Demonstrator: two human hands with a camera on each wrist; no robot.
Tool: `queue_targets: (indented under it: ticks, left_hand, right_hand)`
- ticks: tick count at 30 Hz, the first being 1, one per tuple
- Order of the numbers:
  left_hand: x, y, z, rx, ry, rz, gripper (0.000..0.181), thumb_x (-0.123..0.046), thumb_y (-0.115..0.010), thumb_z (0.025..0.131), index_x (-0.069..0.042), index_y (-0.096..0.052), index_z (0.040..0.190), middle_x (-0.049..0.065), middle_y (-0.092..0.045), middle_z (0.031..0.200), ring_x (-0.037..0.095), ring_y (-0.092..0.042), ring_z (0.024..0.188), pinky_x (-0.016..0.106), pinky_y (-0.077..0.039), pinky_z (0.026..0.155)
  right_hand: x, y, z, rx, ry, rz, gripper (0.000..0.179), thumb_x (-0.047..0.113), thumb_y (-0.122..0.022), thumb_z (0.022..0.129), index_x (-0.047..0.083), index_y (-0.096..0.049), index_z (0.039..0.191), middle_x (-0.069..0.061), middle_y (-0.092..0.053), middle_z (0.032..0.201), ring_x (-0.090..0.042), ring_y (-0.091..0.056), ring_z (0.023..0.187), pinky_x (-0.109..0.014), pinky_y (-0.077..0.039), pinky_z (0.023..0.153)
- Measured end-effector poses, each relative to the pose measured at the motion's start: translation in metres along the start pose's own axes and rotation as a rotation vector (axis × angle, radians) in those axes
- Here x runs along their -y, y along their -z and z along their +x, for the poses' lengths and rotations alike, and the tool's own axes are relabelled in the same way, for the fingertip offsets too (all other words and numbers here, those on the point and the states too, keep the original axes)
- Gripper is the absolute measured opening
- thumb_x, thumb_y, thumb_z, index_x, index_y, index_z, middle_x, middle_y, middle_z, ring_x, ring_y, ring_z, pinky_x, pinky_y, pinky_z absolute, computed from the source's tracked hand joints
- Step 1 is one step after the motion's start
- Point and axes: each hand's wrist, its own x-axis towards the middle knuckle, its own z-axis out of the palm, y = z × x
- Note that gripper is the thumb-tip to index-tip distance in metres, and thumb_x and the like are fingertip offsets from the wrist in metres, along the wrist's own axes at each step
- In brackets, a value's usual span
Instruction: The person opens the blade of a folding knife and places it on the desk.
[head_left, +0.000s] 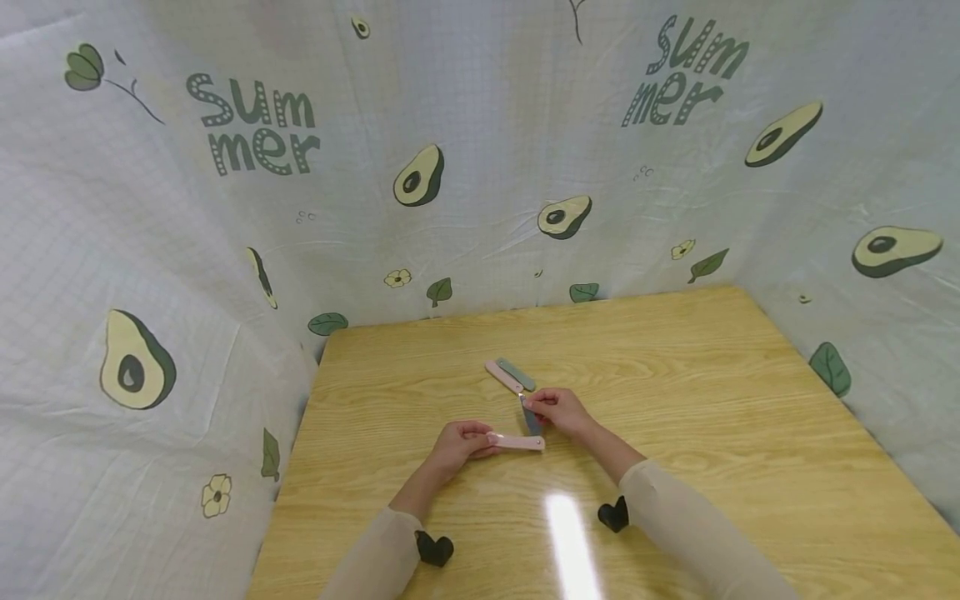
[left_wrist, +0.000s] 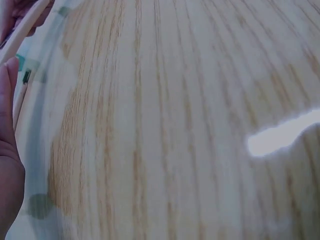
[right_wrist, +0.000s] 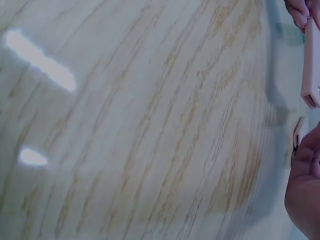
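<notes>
1. Your left hand [head_left: 459, 442] pinches one end of a pink handle [head_left: 519, 442], thumb and fingers closed around it.
2. Your right hand [head_left: 561, 410] has its fingertips closed on the upper part of a grey-blue piece [head_left: 532, 418]; its lower end reaches the handle's far end, though whether the two are joined is hard to tell.
3. The step in hand seems to be working these two parts against each other; the next move probably calls for a steady left grip and small right-hand adjustments.
4. The handle is slim, straight and glossy, with a small round fitting and a slot at its free end. It sits just in front of the grey-blue piece.
5. Beyond your fingers, a second pink piece [head_left: 501, 374] lies alongside a green piece [head_left: 517, 375] on the wood-grain table [head_left: 675, 375].
6. Behind stands an avocado-print curtain [head_left: 487, 100].
</notes>
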Motion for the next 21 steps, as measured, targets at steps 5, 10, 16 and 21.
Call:
queue_targets:
  ticks: [5,10,16,21]
  left_hand:
    - [0.001,0.003,0.0,-0.01,-0.041,-0.014,0.029,0.003,-0.063,0.09,0.02,-0.056,0.113,0.006,-0.07,0.084,0.017,-0.073,0.082,0.03,-0.061,0.082]
    - [0.003,0.006,0.0,-0.029,-0.06,-0.039,0.029,0.005,-0.06,0.09,0.021,-0.054,0.115,0.005,-0.068,0.081,0.015,-0.072,0.08,0.03,-0.062,0.082]
    - [0.003,0.008,-0.003,-0.109,-0.093,-0.077,0.031,0.006,-0.06,0.091,0.023,-0.053,0.116,0.004,-0.067,0.079,0.015,-0.072,0.077,0.031,-0.062,0.082]
    - [0.002,0.01,-0.001,-0.158,-0.109,-0.116,0.028,0.004,-0.062,0.09,0.02,-0.054,0.113,0.002,-0.067,0.078,0.014,-0.072,0.075,0.027,-0.062,0.078]
  right_hand:
    - [0.0,0.003,0.0,-0.004,0.002,0.059,0.019,0.012,-0.066,0.092,-0.006,-0.067,0.098,0.006,-0.065,0.073,-0.009,-0.058,0.067,-0.022,-0.055,0.063]
    - [0.0,0.007,-0.001,0.006,-0.004,0.101,0.016,0.01,-0.062,0.094,-0.005,-0.063,0.1,0.005,-0.065,0.076,-0.009,-0.06,0.069,-0.022,-0.058,0.065]
    - [-0.002,0.018,-0.004,0.06,0.02,0.161,0.012,0.009,-0.057,0.097,-0.003,-0.057,0.099,0.002,-0.065,0.08,-0.012,-0.066,0.075,-0.028,-0.062,0.074]
    - [-0.004,0.025,-0.008,0.104,0.046,0.257,0.01,0.005,-0.052,0.099,0.006,-0.054,0.09,0.002,-0.063,0.082,-0.013,-0.068,0.081,-0.033,-0.062,0.084]
